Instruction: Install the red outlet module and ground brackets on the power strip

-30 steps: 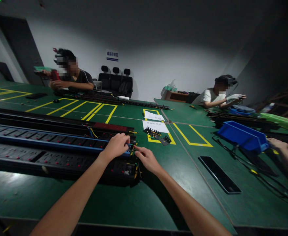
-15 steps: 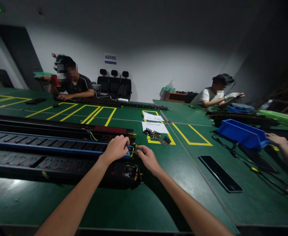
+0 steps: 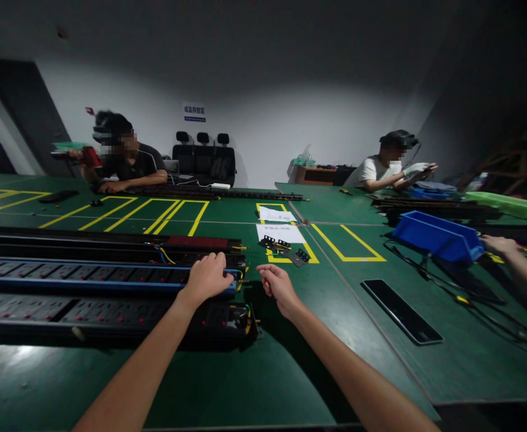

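My left hand lies over the right end of a long blue-edged power strip, its fingers curled around that end. Short yellow and green wires stick out of the strip's end, beside my left fingertips. Just right of them hovers my right hand, thumb and forefinger drawn together. A gap shows between it and the wires, and I cannot make out anything in the pinch. Nearer me lies a black power strip with red switches and wires at its open end.
Behind lies another black rail. Black brackets and paper sheets lie ahead. A phone, black cables and a blue bin are to the right, another person's hand at the bin. Two people sit across the table.
My right hand has drawn back slightly to the right, away from the strip's end and its wires. My left hand stays on the strip. The view has shifted slightly.
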The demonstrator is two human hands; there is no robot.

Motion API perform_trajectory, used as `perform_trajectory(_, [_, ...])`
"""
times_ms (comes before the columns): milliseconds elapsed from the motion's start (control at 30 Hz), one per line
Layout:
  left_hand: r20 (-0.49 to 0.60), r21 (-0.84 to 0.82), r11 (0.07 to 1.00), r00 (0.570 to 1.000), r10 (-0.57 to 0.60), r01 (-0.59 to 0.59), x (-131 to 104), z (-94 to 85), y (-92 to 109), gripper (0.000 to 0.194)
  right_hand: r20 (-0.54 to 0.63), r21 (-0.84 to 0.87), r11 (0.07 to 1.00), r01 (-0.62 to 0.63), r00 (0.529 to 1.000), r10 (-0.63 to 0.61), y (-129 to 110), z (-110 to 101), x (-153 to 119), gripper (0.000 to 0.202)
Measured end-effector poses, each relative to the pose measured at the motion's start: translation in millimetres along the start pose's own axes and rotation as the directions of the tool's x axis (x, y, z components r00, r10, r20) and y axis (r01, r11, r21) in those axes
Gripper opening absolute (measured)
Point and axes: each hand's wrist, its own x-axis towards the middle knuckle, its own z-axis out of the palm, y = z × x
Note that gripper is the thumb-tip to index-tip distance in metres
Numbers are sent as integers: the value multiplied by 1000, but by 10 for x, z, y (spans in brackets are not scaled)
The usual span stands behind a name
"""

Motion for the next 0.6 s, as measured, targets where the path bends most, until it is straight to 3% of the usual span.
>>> perform_trajectory(600, [57,76,997,998,14,-18,23,-22,2,15,7,87,995,-41,999,41,-27,-29,18,28])
